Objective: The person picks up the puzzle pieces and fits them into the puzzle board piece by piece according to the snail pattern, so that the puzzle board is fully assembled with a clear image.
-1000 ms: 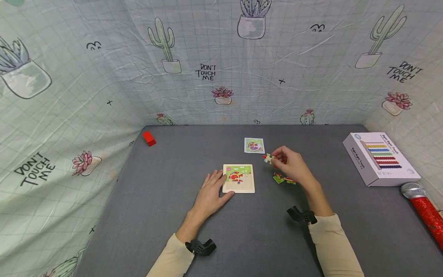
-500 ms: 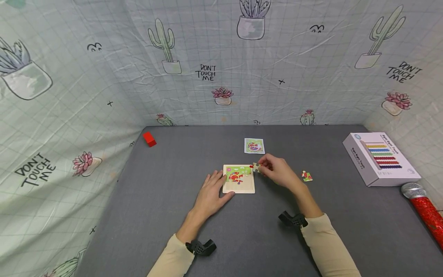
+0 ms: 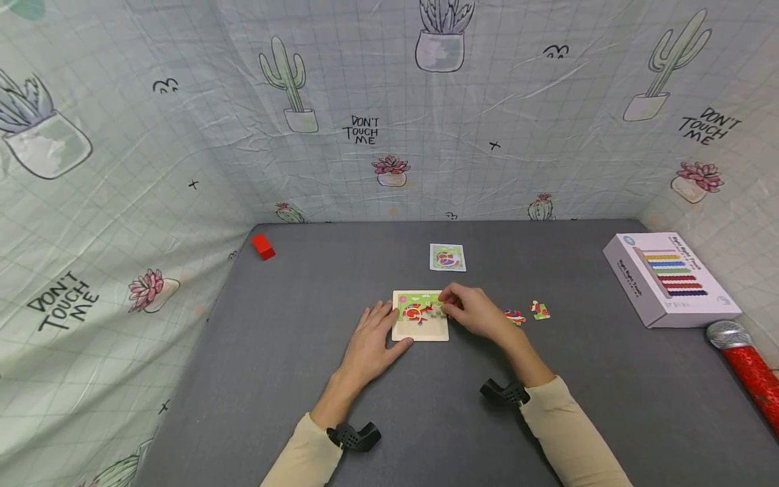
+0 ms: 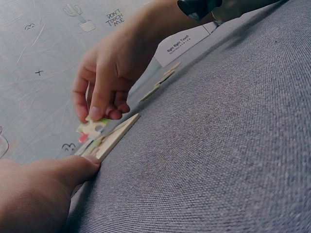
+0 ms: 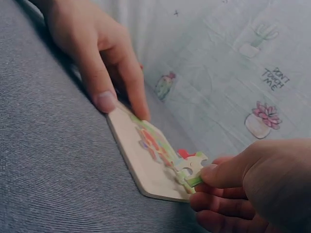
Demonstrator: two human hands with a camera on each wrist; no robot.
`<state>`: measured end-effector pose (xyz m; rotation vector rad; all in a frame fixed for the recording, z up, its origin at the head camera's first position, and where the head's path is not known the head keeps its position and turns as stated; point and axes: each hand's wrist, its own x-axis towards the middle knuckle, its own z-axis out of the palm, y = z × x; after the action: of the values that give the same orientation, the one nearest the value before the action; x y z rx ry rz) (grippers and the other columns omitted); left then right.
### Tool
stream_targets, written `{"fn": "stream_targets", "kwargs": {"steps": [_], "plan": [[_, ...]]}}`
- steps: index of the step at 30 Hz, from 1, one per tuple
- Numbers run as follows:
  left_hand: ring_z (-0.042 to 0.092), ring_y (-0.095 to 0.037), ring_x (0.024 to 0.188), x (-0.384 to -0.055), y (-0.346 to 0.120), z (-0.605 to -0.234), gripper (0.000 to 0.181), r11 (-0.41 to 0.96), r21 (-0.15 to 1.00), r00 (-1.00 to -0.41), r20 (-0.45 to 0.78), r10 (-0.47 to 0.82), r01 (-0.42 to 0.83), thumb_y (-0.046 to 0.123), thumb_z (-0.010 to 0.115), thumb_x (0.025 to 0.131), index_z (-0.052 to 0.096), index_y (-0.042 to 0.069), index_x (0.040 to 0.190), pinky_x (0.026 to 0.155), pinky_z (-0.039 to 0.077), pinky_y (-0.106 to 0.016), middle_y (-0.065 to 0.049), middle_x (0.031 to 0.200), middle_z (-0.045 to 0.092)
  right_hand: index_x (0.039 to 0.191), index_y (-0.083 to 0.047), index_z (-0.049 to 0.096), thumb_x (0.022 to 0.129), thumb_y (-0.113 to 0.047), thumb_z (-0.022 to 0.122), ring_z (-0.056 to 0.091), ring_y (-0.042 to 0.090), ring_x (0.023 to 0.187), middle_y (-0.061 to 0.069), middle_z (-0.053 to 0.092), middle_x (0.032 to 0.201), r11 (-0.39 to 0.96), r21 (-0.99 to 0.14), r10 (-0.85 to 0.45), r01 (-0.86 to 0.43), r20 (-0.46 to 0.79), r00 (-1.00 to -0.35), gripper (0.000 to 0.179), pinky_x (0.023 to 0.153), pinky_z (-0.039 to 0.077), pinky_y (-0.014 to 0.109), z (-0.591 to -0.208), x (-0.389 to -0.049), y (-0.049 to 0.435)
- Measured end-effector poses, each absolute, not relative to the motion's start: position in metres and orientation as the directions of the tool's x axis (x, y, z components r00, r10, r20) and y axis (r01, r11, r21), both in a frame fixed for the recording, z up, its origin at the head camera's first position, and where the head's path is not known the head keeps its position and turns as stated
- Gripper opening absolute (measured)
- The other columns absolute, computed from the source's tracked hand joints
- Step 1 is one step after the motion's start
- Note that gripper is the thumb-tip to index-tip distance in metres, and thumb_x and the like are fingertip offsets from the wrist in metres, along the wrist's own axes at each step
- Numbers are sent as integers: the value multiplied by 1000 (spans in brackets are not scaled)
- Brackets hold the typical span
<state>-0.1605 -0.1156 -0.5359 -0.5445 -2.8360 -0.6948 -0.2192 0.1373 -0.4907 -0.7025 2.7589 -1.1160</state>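
My right hand (image 3: 477,312) pinches a jigsaw piece (image 5: 195,165) between thumb and index finger, over the right part of a square wooden puzzle board (image 3: 420,333). Pale, with green and red patches, the piece is tilted above the board in the left wrist view. Red, orange and green pieces (image 3: 415,311) fill the board's upper left; its lower strip is bare wood. Along the board's left side rests my left hand (image 3: 368,336), fingers nearly straight, with the thumb (image 5: 105,101) at the near corner and the index finger at the edge.
Loose puzzle pieces lie right of the board, one (image 3: 514,316) partly behind the right wrist and another (image 3: 539,310) farther right. A picture card (image 3: 447,258) lies behind the board. A red block (image 3: 263,246), white box (image 3: 672,279) and red microphone (image 3: 745,372) sit near the table's sides.
My right hand has carried the jigsaw piece leftward and nearer, from beside the card to over the board. Loose pieces at the right have come into view. The left hand stays put.
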Motion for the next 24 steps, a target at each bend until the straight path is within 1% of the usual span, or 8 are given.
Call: {"fn": "stream_targets", "kwargs": {"steps": [8,15,24], "plan": [[43,-33,145,-160,-116,-536,68,823,414,-919,247,309,388,49,68,91,56,5,142,124,29,-51,-15,151,52,106,-4,68,95,-10,67,58,8,73,2,69,85,633,-672,-454,-384,78,-887,13,65,50,23,-494,-217,134],[43,-33,145,-159,-116,-535,68,822,417,-918,248,308,388,49,68,91,56,5,142,124,29,-51,-15,151,51,104,-4,70,93,-12,69,58,7,73,0,68,83,650,-644,-455,-404,96,-886,14,67,50,25,-497,-217,131],[42,-33,146,-159,-115,-536,69,824,415,-919,252,302,385,50,68,91,56,5,142,124,29,-51,-15,151,51,104,-5,71,93,-13,70,54,7,74,1,65,86,670,-615,-453,-417,107,-885,15,67,48,26,-497,-217,130]]}}
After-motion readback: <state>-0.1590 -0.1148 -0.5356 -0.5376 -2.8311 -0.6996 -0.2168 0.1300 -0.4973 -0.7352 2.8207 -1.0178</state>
